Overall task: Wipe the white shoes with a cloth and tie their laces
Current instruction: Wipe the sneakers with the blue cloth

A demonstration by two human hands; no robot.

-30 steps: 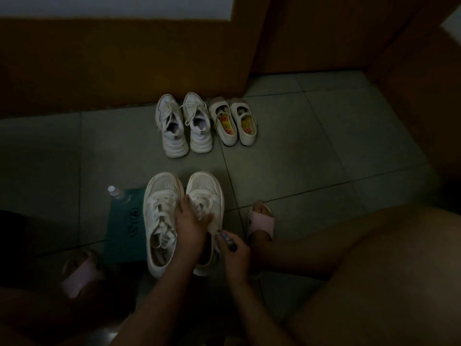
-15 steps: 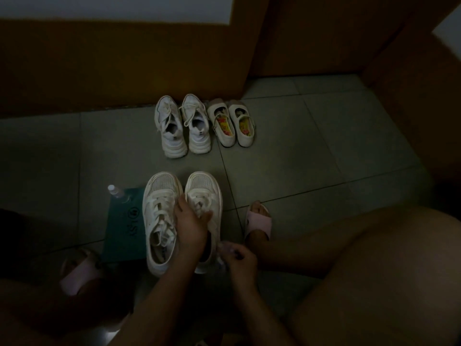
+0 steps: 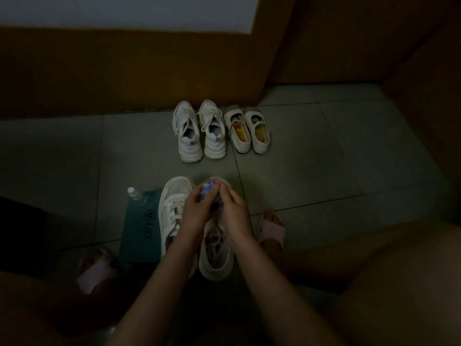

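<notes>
Light is very dim. Bare knees and forearms fill the near edge and are cut off by the frame. The left slipper, pink, is blurred in shadow. The right slipper shows more clearly.

The left hand and right hand meet over the toe of the right white shoe. The fingers of both curl round a small blue-and-white item. It is smeared, and I cannot tell whether it is a cloth or a packet. The hands and wrists hide that shoe's toe and most of its lacing. The left white shoe stands just beside it, its heel behind the left forearm.

Left of the pair lies a green box, with a clear bottle at its far corner.

Farther off are white sneakers with loose laces. Strapped shoes stand just right of them, near the brown wall.

A second ago the left hand lay on the right shoe's laces, and the right hand held the item low at that shoe's near right side. Both hands are now up and joined. The shoes have not moved.
</notes>
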